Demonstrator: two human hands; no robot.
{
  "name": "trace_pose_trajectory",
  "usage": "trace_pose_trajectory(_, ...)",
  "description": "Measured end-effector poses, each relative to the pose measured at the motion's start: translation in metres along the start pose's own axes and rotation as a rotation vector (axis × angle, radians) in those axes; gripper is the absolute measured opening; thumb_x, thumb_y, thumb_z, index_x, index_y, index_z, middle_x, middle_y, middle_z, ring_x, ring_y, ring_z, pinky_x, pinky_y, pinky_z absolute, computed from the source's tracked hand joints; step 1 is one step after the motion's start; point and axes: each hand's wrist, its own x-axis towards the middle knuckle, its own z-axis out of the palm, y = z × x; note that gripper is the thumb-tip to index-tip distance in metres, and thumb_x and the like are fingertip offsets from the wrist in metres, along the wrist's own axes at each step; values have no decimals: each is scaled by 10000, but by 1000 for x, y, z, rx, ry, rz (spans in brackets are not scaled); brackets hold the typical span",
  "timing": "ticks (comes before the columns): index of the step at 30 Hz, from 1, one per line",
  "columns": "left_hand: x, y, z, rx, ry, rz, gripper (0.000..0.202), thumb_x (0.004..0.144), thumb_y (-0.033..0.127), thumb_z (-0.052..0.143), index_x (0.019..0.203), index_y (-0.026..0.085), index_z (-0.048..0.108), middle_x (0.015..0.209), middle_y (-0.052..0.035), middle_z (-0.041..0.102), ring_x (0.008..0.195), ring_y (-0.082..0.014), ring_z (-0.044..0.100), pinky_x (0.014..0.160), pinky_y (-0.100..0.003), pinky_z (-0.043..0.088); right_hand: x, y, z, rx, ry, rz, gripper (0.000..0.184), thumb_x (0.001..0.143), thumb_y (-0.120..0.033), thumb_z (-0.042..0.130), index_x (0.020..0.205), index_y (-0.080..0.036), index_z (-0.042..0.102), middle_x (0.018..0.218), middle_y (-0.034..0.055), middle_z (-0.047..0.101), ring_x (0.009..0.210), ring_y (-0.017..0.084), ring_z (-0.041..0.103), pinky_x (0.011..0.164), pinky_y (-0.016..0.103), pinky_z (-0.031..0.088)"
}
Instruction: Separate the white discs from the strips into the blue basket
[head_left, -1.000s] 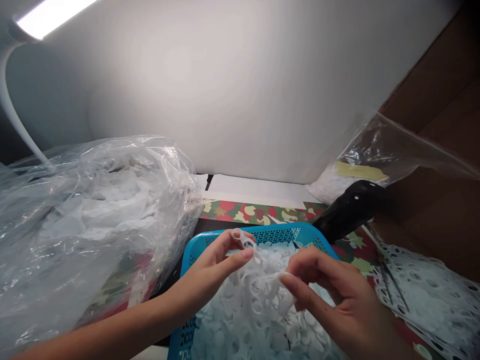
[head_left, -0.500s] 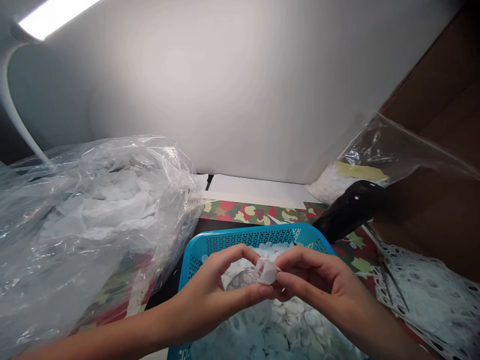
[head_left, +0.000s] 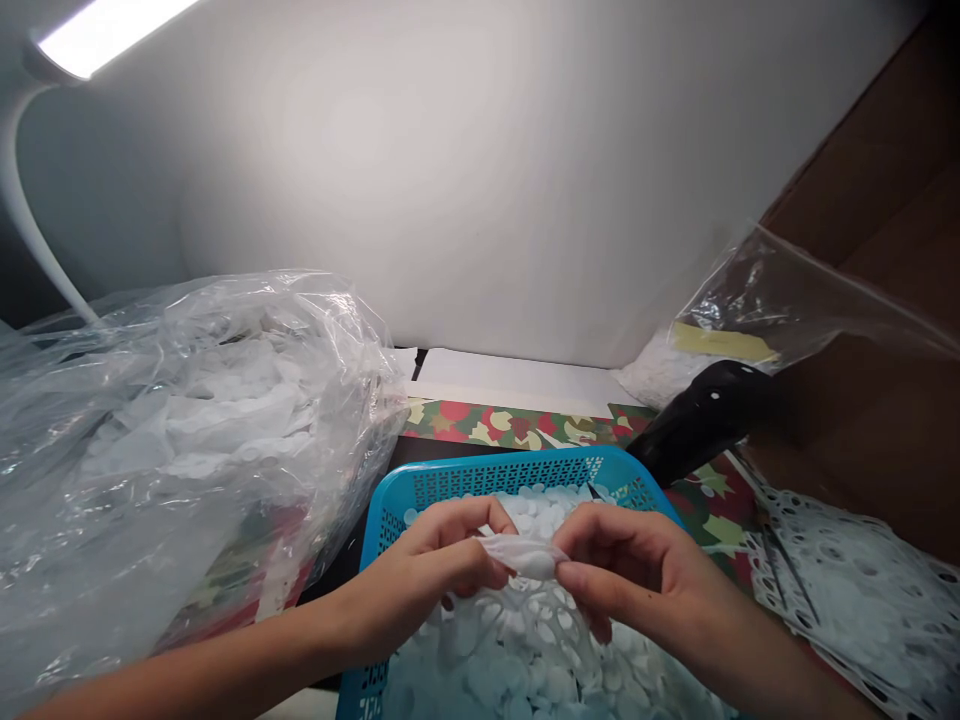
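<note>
Now we pinch a soft white strip (head_left: 523, 556) between the left hand (head_left: 442, 560) and the right hand (head_left: 637, 570), both closed on its ends, and it sits just above the blue perforated plastic basket (head_left: 487, 475) of white punched discs (head_left: 525, 665). Compared with the earlier view, the hands stand slightly farther apart, and the strip, previously a small bunched fold at the fingertips, lies drawn out lengthwise. Beside the basket are a clear plastic bag of white offcuts (head_left: 172, 440) and a perforated white sheet (head_left: 847, 600).
</note>
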Motion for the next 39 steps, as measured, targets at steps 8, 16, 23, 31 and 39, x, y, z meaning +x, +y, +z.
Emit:
trace_pose_trajectory(8, 4, 0, -4, 64, -6, -80, 282, 749, 425, 676, 746, 151, 608, 544, 62, 444, 461, -53, 323, 437, -185, 216, 0, -1, 0, -55, -56, 43, 242, 882, -435, 580, 860, -194, 582, 701, -38, 415, 650, 97, 356, 568, 223, 284)
trace_pose_trajectory(16, 7, -3, -11, -185, -104, -112, 338, 732, 449, 685, 668, 140, 565, 498, 60, 442, 398, -38, 329, 388, -163, 241, -4, 6, -4, -35, -84, 63, 160, 869, -408, 619, 964, -279, 615, 585, -79, 235, 542, 88, 225, 493, 246, 171)
trace_pose_trajectory(23, 5, -3, -15, -201, -240, -121, 325, 735, 451, 678, 729, 150, 553, 502, 65, 432, 400, -50, 327, 376, -163, 252, -2, 2, -2, 43, -106, 80, 259, 833, -489, 625, 908, -245, 670, 568, -70, 305, 512, 72, 253, 445, 202, 180)
trace_pose_trajectory(31, 1, 0, -14, -161, -237, -76, 318, 802, 453, 620, 727, 162, 517, 557, 63, 391, 460, -59, 292, 429, -187, 214, -6, 1, -13, -6, -322, 142, 418, 852, -539, 569, 1180, -282, 601, 506, -92, 291, 420, 53, 261, 404, 159, 261)
trace_pose_trajectory(39, -1, 7, -2, -25, -109, 5, 299, 871, 427, 545, 745, 174, 448, 654, 54, 367, 561, -79, 275, 524, -196, 239, -6, 3, -20, -6, -405, 184, 346, 848, -477, 618, 1090, -230, 604, 452, -116, 264, 380, 31, 189, 369, 175, 166)
